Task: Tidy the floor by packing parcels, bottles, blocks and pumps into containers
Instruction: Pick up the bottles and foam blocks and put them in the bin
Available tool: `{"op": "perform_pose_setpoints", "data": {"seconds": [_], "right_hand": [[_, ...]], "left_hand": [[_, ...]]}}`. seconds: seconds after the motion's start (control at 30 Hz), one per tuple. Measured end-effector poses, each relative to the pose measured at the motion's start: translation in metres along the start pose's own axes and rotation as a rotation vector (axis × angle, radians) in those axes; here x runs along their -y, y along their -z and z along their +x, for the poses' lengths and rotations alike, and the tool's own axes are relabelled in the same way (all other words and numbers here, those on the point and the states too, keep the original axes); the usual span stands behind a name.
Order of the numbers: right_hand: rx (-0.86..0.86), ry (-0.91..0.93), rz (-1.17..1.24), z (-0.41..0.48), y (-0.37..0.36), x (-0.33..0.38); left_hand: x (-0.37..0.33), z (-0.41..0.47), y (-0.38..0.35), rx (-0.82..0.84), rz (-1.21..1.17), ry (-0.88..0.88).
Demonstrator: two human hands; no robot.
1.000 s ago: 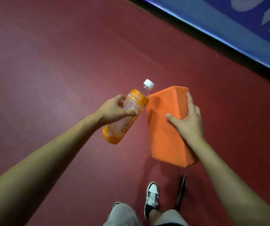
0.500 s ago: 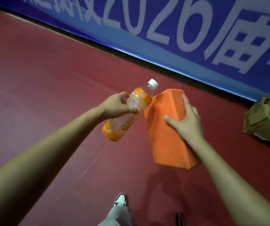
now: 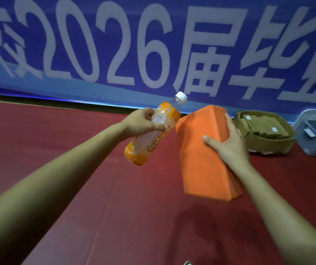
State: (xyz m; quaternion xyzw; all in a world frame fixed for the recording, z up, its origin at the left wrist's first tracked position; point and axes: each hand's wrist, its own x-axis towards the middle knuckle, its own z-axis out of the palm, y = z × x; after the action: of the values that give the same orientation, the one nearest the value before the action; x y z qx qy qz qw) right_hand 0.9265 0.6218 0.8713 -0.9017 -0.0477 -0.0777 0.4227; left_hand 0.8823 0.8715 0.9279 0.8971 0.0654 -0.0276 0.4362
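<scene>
My fingers [image 3: 229, 125] wrap the orange block [image 3: 201, 161], my left hand [image 3: 141, 125] grips the bottle [image 3: 149, 134], both carried clear of the floor [image 3: 57, 140] toward the basket [image 3: 264, 144] and bin [image 3: 306, 146].

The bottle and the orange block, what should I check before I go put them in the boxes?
1. Left hand wrapped firmly round the bottle: ok.
2. Bottle's white cap on: ok.
3. Right hand gripping the orange block: ok, thumb on the front face, fingers over the far edge.
4. Containers in sight: ok, a tan bin and a grey tub sit by the banner, ahead to the right.
5. Room in them: the tan bin already holds brown parcels; the grey tub is cut off, so cannot tell.
6. Red floor between you and them free of things to trip on: ok.
</scene>
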Motion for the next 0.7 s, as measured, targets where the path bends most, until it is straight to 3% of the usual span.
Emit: {"op": "perform_pose_setpoints", "data": {"seconds": [0.7], "right_hand": [[-0.313, -0.209, -0.045, 0.224, 0.187, -0.181]], "left_hand": [[-0.23, 0.289, -0.168, 0.216, 0.142, -0.293]]}}
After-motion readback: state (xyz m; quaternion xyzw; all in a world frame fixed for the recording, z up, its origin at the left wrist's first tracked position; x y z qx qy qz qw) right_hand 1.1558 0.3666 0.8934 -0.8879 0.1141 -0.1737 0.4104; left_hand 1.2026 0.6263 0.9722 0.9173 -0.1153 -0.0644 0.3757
